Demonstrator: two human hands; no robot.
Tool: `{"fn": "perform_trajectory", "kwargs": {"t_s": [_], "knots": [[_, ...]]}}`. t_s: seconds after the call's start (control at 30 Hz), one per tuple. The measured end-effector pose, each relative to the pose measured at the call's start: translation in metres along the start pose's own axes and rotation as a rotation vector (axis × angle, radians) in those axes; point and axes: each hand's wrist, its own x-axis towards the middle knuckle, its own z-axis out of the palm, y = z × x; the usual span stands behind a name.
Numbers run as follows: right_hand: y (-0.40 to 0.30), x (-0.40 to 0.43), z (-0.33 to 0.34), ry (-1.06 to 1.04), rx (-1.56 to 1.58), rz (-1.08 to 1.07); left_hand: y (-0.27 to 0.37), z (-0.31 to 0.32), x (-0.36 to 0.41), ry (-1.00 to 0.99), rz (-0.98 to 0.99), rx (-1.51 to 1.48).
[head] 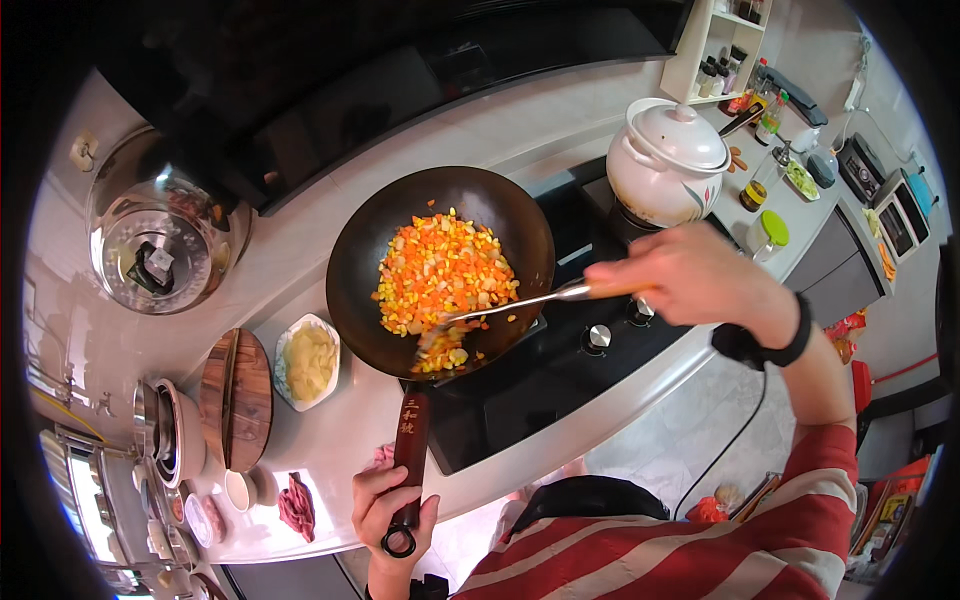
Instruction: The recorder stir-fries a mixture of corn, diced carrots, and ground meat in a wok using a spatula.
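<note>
My left hand (386, 510) grips the dark wooden handle (412, 427) of a black wok (360, 247). Something pink, perhaps a cloth, peeks out beside those fingers. In the wok lies a heap of diced orange and yellow food (446, 270), which looks like carrot, corn kernels and pale cubes. My right hand (679, 270) is closed around the wooden handle of a metal spatula (517, 304). The spatula's blade is blurred and sits among the food near the wok's handle side. The wok stands over the left part of a black glass cooktop (510, 412).
A lidded white pot (664, 169) stands on the cooktop's far right. Left of the wok are a dish of pale yellow slices (309, 361), a round wooden lid (244, 405) and a dark red cloth (297, 506). Bottles and a green-lidded jar (766, 234) line the right counter.
</note>
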Motion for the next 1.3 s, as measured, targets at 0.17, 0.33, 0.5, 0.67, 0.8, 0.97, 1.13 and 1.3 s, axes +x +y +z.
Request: {"fn": "perform_trajectory", "kwargs": {"t_s": [0.17,0.33,0.5,0.67,0.8,0.97,1.13,1.3], "knots": [[-0.002,-0.033,-0.046,0.182,-0.435,0.012,0.002,-0.001,-0.002,0.016,-0.028,0.038],[-0.031,-0.050,-0.067,0.189,-0.555,0.204,0.003,-0.002,-0.002,0.021,-0.048,0.049],[-0.026,-0.040,-0.054,0.012,-0.298,0.179,0.006,-0.002,-0.002,0.006,-0.072,0.066],[0.000,-0.025,-0.057,-0.027,-0.054,0.088,0.009,-0.004,-0.002,-0.003,-0.104,0.077],[0.000,-0.015,-0.054,-0.102,-0.034,0.071,0.008,-0.003,-0.005,0.029,-0.109,0.070],[-0.001,0.013,-0.001,-0.003,0.019,0.042,0.007,-0.003,-0.006,-0.013,-0.106,0.058],[0.003,0.009,-0.014,-0.035,0.065,0.065,0.009,-0.005,-0.007,-0.021,-0.112,0.093],[0.028,-0.016,-0.041,-0.002,0.059,0.034,0.009,-0.003,-0.006,-0.022,-0.121,0.081]]}}
